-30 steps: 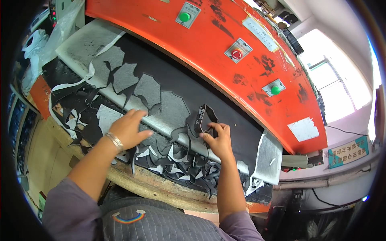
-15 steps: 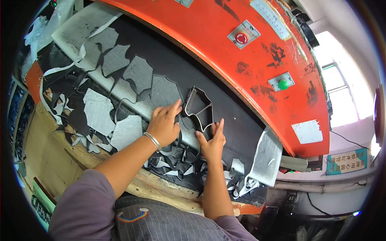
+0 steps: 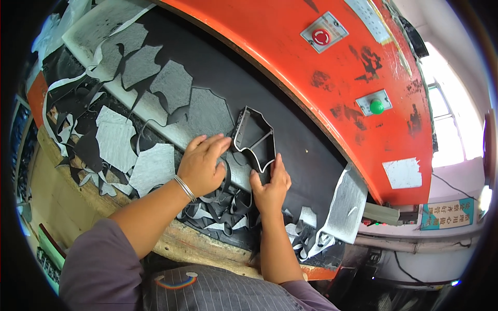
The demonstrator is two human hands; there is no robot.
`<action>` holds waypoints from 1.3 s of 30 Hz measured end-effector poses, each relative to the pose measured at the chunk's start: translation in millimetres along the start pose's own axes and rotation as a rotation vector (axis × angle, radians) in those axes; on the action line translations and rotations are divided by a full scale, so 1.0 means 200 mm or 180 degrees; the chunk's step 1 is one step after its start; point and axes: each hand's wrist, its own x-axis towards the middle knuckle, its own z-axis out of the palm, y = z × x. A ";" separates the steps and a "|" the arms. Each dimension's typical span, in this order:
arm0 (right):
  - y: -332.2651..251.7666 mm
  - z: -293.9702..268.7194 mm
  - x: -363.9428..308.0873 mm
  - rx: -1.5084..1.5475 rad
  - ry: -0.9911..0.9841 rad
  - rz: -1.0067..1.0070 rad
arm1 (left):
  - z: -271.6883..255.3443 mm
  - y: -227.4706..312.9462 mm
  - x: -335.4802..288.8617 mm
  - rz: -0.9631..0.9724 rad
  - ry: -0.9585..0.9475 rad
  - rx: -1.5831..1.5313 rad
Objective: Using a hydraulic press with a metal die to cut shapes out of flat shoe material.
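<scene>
A black metal cutting die [image 3: 254, 138], an open frame with a cross bar, lies flat on the black sheet [image 3: 290, 135] under the orange press head. My left hand [image 3: 202, 165] rests palm down beside the die's left edge, fingertips touching it, a bangle on the wrist. At the die's lower right corner my right hand [image 3: 271, 182] lies with its fingers against the frame. Several grey cut pieces [image 3: 171, 83] and their cut-out holes run off to the left along the sheet.
The orange press head [image 3: 311, 67] overhangs the far side, with a red button [image 3: 321, 37] and a green button [image 3: 377, 105]. Grey pieces [image 3: 116, 137] and tangled black scraps [image 3: 223, 207] lie on the wooden front edge. A grey strip [image 3: 345, 205] hangs at the right.
Both hands and the die have shifted right along the sheet past the last cut-out. The die, lifted in my right hand a second ago, now lies flat.
</scene>
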 end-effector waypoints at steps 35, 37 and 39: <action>0.02 -0.03 0.02 0.0053 0.0103 0.0005 | 0.07 0.10 0.03 -0.0599 0.0244 -0.1183; 0.04 -0.07 0.01 0.0233 0.0130 0.0048 | 0.08 0.14 0.03 -0.0603 0.0188 -0.1229; 0.06 -0.10 0.00 0.0327 0.0142 -0.0019 | 0.07 0.16 0.03 -0.0537 0.0105 -0.1050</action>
